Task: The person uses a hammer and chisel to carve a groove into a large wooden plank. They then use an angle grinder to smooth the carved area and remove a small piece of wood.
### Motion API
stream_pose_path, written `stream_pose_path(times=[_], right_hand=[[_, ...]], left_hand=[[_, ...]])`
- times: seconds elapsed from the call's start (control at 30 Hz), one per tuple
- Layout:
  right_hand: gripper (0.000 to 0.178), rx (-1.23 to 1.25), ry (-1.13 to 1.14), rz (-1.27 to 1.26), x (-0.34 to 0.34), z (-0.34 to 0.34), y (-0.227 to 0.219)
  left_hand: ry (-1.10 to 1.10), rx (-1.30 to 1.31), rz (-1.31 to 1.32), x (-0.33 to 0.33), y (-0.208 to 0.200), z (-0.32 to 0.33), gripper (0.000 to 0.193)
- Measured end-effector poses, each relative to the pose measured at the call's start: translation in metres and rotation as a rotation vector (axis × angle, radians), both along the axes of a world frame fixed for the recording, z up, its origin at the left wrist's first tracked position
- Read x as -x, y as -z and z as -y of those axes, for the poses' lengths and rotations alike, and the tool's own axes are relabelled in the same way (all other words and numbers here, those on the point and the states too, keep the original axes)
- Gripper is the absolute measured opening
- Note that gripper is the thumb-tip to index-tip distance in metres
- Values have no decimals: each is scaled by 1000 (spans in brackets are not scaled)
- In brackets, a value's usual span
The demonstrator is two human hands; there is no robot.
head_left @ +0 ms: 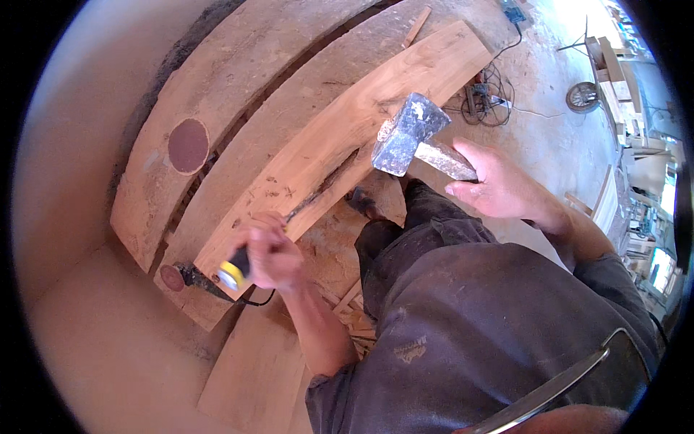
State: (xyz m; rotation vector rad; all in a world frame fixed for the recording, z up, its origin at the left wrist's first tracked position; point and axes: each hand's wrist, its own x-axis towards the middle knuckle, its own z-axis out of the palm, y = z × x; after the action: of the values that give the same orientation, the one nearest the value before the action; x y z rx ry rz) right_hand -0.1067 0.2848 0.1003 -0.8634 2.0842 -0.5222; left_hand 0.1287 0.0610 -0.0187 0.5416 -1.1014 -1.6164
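Shirt [470,325], dark and dusty, fills the lower right, nearest of all. Past it, the right hand [499,177] grips the wooden handle of a hammer [412,134], whose scuffed head is held up in front of the plank, well apart from the chisel. The left hand [271,253] is wrapped round that chisel [235,269]; its yellow-banded butt sticks out free, and its blade slants toward a dark crack [340,170] in the plank [311,152]. The plank lies below both hands, alongside rougher boards [275,123].

This looks like the chipping-out step, chisel placed and hammer ready. The next move probably calls for a steady left wrist and a square blow on the butt, clear of the knuckles.

The chisel's tip merges with the crack, so whether it bites cannot be told, and the fingers cover part of its length. Farther back, a brown disc [189,147] rests on the outer board. A spoked wheel [583,97] stands beyond; the clutter along the right rim is too bent and small to sort.
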Motion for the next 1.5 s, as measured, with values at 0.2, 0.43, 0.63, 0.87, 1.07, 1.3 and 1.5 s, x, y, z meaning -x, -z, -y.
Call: stream_pose_path(times=[0.2, 0.43, 0.63, 0.87, 1.07, 1.3, 1.5], right_hand=[[33, 85, -1, 16, 20, -3, 15], [27, 50, 64, 133, 33, -23, 45], [23, -51, 168, 328, 28, -17, 44], [23, -73, 346, 308, 19, -48, 53], [27, -215, 258, 264, 9, -80, 67], [29, -303, 345, 285, -12, -87, 52], [31, -166, 13, -78, -38, -67, 92]], left_hand=[[-341, -638, -7, -14, 37, 52, 27], [70, -206, -122, 2, 35, 35, 21], [117, -295, -406, 71, -15, -6, 13], [-32, 132, 818, 7, -50, 44, 15], [558, 536, 1819, 64, -12, 27, 41], [-17, 317, 1843, 14, 19, 102, 41], [28, 549, 1827, -17, 17, 69, 43]])
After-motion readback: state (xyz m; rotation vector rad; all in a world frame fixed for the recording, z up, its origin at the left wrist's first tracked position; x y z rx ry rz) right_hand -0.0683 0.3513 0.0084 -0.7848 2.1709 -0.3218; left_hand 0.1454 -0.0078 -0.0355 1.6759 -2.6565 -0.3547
